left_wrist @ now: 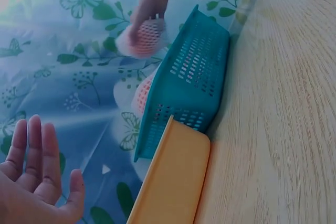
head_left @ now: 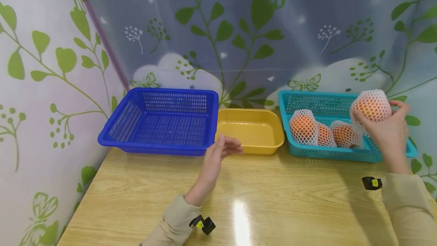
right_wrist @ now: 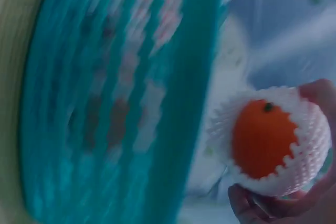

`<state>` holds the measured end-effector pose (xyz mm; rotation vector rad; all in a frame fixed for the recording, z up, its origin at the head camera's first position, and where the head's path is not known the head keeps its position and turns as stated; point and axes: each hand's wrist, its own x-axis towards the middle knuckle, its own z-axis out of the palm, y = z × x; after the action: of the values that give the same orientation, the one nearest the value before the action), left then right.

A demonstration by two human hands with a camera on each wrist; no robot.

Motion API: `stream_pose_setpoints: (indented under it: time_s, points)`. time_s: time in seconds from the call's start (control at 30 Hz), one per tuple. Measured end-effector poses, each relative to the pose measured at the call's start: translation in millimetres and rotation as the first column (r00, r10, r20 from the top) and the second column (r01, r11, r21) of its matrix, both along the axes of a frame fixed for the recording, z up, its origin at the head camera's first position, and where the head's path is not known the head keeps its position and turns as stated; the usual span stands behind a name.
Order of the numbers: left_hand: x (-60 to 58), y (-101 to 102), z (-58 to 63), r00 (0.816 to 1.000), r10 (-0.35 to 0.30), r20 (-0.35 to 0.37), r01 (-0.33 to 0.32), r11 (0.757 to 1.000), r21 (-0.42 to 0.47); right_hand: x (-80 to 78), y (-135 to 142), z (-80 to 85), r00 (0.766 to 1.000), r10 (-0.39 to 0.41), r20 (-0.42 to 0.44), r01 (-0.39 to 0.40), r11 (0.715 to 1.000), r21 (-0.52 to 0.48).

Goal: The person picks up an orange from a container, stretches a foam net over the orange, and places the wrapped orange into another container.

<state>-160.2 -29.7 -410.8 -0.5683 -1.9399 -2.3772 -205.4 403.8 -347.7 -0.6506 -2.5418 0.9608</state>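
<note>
Above the right part of the teal basket (head_left: pixel 334 155), my right hand (head_left: pixel 392 128) grips an orange (head_left: pixel 372 105) wrapped in a white foam net. The right wrist view shows the same orange (right_wrist: pixel 265 140) with its green stem end bare at the net's opening. Several more netted oranges (head_left: pixel 302 127) lie in the teal basket, toward its left and middle. My left hand (head_left: pixel 216 153) hovers at the front of the yellow tray (head_left: pixel 252 149), holding nothing. Its fingers look straight and relaxed in the left wrist view, where the left hand (left_wrist: pixel 39 182) is apart from the tray.
A blue basket (head_left: pixel 160 149) with nothing in it stands left of the yellow tray, close against it. All three containers sit along the back of the wooden table (head_left: pixel 273 200), against a leaf-patterned curtain (head_left: pixel 239 41).
</note>
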Motion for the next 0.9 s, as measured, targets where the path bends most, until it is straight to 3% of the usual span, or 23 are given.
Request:
stream_pose_setpoints:
  time_s: [0.1,0.27,0.47,0.63,0.77,0.9]
  points:
    - [-0.5,-1,-0.8,1.0,0.018,0.02,-0.017,1.0,-0.002,-0.7,21,-8.7,0.996,-0.037,0.084,0.028,0.994,0.109]
    - [0.9,-2,-1.9,0.999,0.026,0.03,-0.026,1.0,-0.015,2.3,40,-27.1,0.982,-0.025,0.189,-0.019,0.973,0.231]
    - [1.0,-1,-2.6,0.999,0.012,0.038,-0.011,1.0,-0.016,5.2,51,-43.5,0.967,-0.007,0.253,-0.078,0.943,0.323]
    - [1.3,-1,-1.5,0.998,-0.003,0.061,0.004,1.0,-0.015,5.5,52,-45.8,0.95,-0.056,0.306,-0.071,0.918,0.389]
    - [-0.5,-2,-0.6,0.999,-0.004,0.049,0.006,0.999,-0.044,6.6,45,-39.8,0.965,-0.036,0.261,-0.076,0.911,0.406]
    - [-3.7,-5,1.5,0.999,0.009,0.032,-0.006,0.996,-0.089,13.2,14,-25.0,0.993,0.082,0.083,-0.109,0.906,0.408]
